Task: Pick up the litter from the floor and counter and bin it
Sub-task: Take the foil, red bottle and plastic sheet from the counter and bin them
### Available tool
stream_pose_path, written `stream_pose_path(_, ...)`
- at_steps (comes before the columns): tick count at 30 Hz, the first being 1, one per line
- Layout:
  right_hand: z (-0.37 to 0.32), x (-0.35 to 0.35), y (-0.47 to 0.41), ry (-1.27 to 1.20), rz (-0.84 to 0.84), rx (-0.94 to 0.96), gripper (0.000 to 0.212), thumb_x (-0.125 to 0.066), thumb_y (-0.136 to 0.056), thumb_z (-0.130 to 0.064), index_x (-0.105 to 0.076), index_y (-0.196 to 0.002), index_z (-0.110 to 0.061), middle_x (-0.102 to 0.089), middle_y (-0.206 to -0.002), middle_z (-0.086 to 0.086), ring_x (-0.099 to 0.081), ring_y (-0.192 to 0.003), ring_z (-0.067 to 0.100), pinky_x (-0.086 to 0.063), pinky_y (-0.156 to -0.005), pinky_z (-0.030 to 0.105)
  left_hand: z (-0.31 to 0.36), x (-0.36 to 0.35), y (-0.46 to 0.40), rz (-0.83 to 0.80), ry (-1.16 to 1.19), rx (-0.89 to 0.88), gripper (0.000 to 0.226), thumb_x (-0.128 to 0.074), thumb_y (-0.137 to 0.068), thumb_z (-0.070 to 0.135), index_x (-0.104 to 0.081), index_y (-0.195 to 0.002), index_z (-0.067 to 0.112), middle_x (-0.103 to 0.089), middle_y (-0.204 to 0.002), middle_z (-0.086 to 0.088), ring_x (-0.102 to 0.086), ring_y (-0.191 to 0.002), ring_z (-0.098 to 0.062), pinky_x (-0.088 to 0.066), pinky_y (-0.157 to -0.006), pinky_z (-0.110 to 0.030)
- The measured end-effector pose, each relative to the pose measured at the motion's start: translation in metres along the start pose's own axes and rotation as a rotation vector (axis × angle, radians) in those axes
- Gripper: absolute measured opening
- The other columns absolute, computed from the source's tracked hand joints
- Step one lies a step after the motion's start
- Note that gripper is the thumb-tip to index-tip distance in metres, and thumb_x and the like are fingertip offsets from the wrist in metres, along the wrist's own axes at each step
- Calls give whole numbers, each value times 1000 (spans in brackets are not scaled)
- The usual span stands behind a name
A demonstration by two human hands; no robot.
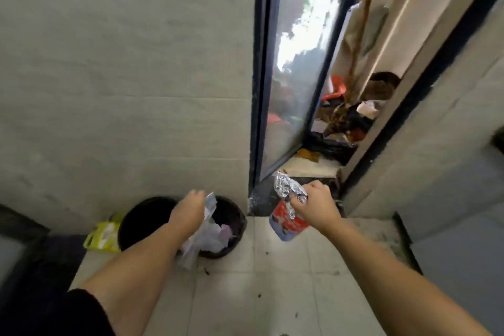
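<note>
Left hand [188, 210]: fingers gripped thin white plastic litter [203, 237] over the round black bin [234, 215].
Right hand [316, 206]: fingers gripped a crumpled red-and-silver foil packet [287, 215] above the floor.

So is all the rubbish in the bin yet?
Not yet. Some pale rubbish already lies inside the black bin. The left hand holds a clear plastic wrapper over the bin, and the right hand holds a foil-and-red packet beside it, above the floor. A yellow packet sits on the floor behind the bin.
</note>
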State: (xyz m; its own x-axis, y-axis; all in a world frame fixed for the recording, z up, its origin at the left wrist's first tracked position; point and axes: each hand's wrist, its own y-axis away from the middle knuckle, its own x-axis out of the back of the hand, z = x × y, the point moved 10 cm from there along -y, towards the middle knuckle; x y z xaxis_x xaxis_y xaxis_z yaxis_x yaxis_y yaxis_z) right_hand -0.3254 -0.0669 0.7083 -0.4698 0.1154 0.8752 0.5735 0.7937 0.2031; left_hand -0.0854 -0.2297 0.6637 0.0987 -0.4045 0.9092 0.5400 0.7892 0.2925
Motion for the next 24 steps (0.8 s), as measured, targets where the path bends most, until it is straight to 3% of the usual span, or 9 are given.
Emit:
stream_pose_path(2, -49, -36, -24, 20, -67, 94, 31, -54, -87, -37, -68, -97, -11, -57, -106, 12, -47, -107, 30, -43, -92, 38, -59, -5, 9, -7, 30, 128, 21, -39, -97, 7, -53, -108, -2, -55, -117, -20, -58, -103, -38, -45, -85, -43)
stream_pose_path(8, -169, -143, -86, 114, -261, 334, 37, -56, -89, -38, -66, -100, -4, -57, -106, 17, -50, -108, 33, -41, -92, 36, -191, -22, 29, -44, 118, 460, 22, -40, -96, 4, -49, -116, -2, -52, -123, -21, -56, -109, -36, -45, -91, -41)
stream_pose_path(12, -240, -213, -118, 71, -392, 482, 31, -59, -90, -33, -69, -95, -3, -44, -77, 1, -51, -106, 36, -40, -90, 37, -256, -41, 22, 16, 217, 629, 22, -37, -98, 5, -50, -116, 1, -54, -123, -19, -57, -110, -35, -46, -92, -42)
stream_pose_path(14, -268, -250, -128, 50, -437, 547, 42, -53, -87, -40, -72, -89, -2, -48, -66, -2, -54, -102, 36, -41, -90, 40, -279, -60, 20, 32, 276, 703, 20, -37, -98, 5, -52, -111, 0, -55, -118, -20, -59, -105, -36, -46, -88, -42)
stream_pose_path(16, -285, -292, -142, 13, -455, 566, 54, -45, -77, -49, -74, -82, -3, -64, -73, 14, -57, -95, 38, -46, -87, 43, -298, -85, 20, 20, 324, 765, 19, -38, -97, 4, -53, -108, -2, -54, -116, -20, -58, -103, -34, -46, -84, -38)
stream_pose_path(18, -297, -343, -153, 11, -492, 553, 46, -53, -79, -41, -75, -88, -1, -65, -86, 24, -58, -95, 40, -48, -89, 46, -320, -117, 17, 0, 359, 811, 18, -38, -97, 3, -53, -106, -2, -55, -114, -19, -58, -101, -33, -47, -83, -37)
stream_pose_path(20, -313, -397, -158, 21, -548, 580, 33, -60, -85, -27, -73, -96, 1, -63, -84, 23, -57, -100, 41, -46, -92, 49, -346, -150, 13, 3, 399, 856, 18, -39, -97, 4, -55, -105, 0, -56, -113, -19, -60, -98, -33, -49, -82, -37)
stream_pose_path(22, -324, -448, -166, 0, -549, 573, 25, -62, -89, -18, -71, -99, 2, -54, -76, 10, -53, -107, 36, -43, -97, 48, -369, -182, 6, 12, 437, 880, 19, -39, -98, 4, -55, -106, 0, -56, -113, -18, -60, -98, -32, -50, -83, -37)
stream_pose_path(24, -318, -503, -176, -47, -537, 441, 27, -59, -90, -27, -69, -93, -2, -59, -87, 13, -56, -106, 36, -46, -94, 46, -386, -210, -3, 10, 458, 873, 19, -39, -98, 5, -55, -108, 0, -56, -113, -18, -60, -98, -32, -51, -85, -39)
